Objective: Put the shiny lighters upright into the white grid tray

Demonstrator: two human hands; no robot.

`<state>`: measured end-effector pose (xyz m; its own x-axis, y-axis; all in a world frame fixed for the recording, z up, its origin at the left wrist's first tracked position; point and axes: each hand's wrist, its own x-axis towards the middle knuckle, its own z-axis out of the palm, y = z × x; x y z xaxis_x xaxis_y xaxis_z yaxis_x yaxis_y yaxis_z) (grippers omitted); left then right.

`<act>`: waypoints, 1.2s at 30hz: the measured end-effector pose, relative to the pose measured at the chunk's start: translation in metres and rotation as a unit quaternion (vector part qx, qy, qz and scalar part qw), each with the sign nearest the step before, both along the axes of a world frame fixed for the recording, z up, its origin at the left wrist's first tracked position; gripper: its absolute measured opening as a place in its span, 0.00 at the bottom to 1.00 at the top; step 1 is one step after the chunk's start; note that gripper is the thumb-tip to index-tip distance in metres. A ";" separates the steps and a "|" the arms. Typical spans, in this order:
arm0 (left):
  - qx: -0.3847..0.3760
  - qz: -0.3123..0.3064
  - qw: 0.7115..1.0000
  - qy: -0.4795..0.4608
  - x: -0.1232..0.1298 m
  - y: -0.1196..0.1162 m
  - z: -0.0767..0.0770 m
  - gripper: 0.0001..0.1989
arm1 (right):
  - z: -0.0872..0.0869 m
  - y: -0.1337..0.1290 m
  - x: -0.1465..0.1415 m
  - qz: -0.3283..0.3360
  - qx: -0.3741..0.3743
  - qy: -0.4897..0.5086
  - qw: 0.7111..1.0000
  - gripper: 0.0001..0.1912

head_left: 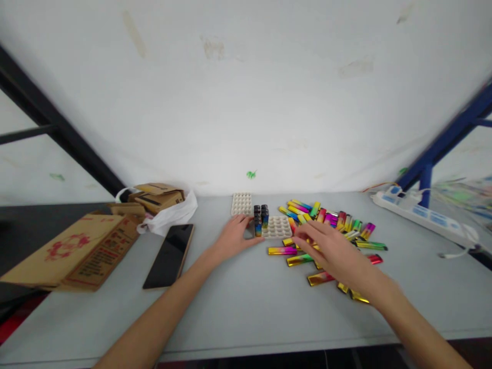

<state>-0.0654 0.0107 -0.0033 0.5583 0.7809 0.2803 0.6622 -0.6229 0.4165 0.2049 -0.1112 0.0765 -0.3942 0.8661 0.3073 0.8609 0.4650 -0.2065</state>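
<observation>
A white tray with rows of round holes (277, 227) lies on the table, and several dark-topped, blue-bodied lighters (258, 221) stand upright at its left end. My left hand (235, 239) closes round that end, thumb along the near side and fingers at the far side. Over the left part of a loose heap of shiny coloured lighters (341, 220) is my right hand (326, 246), its fingers bent and slightly blurred. A red and yellow lighter (292, 225) is close to its fingertips; whether the fingers grip it is unclear. A pink and yellow lighter (282, 251) lies nearer me.
A second white holed tray (241, 204) lies behind my left hand. To the left are a phone (170, 256), a cardboard box (77, 251) and a white plastic bag (172, 214) with a smaller carton (159, 197). A white power strip (426, 215) lies at right.
</observation>
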 end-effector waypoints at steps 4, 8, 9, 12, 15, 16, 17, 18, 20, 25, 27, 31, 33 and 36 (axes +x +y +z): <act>0.004 0.001 1.000 0.005 0.000 -0.001 0.000 0.27 | -0.011 -0.063 0.052 0.001 0.068 0.021 0.997 0.15; 0.006 0.000 1.000 0.006 0.000 -0.001 0.001 0.26 | -0.046 -0.101 0.091 -0.023 0.095 -0.008 0.995 0.18; 0.006 0.001 1.000 0.006 0.000 -0.001 0.001 0.26 | -0.054 -0.105 0.097 -0.024 0.091 -0.017 0.995 0.17; 0.000 0.004 1.000 0.006 0.000 -0.002 0.002 0.26 | -0.076 -0.110 0.106 -0.024 0.102 -0.009 0.994 0.16; -0.002 0.008 1.000 0.008 0.001 -0.003 0.003 0.27 | -0.091 -0.109 0.108 -0.025 0.112 0.020 0.993 0.18; 0.000 0.010 1.000 0.010 0.001 -0.003 0.003 0.28 | -0.095 -0.108 0.109 -0.038 0.109 0.035 0.993 0.20; 0.000 0.011 1.000 0.012 0.001 -0.004 0.004 0.28 | -0.098 -0.108 0.110 -0.059 0.101 0.053 0.992 0.20; 0.000 0.012 1.000 0.015 0.001 -0.004 0.004 0.29 | -0.101 -0.108 0.111 -0.086 0.085 0.070 0.990 0.20; -0.003 0.014 1.000 0.019 0.001 -0.004 0.004 0.28 | -0.101 -0.107 0.112 -0.138 0.057 0.103 0.983 0.21; -0.007 0.016 1.000 0.014 0.001 -0.005 0.005 0.28 | -0.076 -0.081 0.091 -0.171 -0.003 0.215 0.962 0.25; -0.006 0.014 1.000 0.012 0.001 -0.004 0.005 0.27 | -0.062 -0.060 0.072 -0.177 -0.033 0.273 0.945 0.24; -0.002 0.009 1.000 0.008 0.000 -0.002 0.003 0.25 | -0.042 -0.009 0.034 -0.144 -0.038 0.339 0.929 0.24; -0.002 0.007 1.000 0.006 0.000 -0.001 0.002 0.25 | -0.033 0.014 0.018 -0.126 -0.036 0.346 0.929 0.25; -0.003 0.008 1.000 0.008 0.000 -0.001 0.003 0.25 | -0.018 0.042 -0.003 -0.066 -0.020 0.359 0.931 0.28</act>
<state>-0.0651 0.0095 0.0001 0.5505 0.7908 0.2674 0.6779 -0.6104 0.4097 0.2020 -0.0694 0.0582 0.0107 0.9088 0.4170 0.5440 0.3446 -0.7651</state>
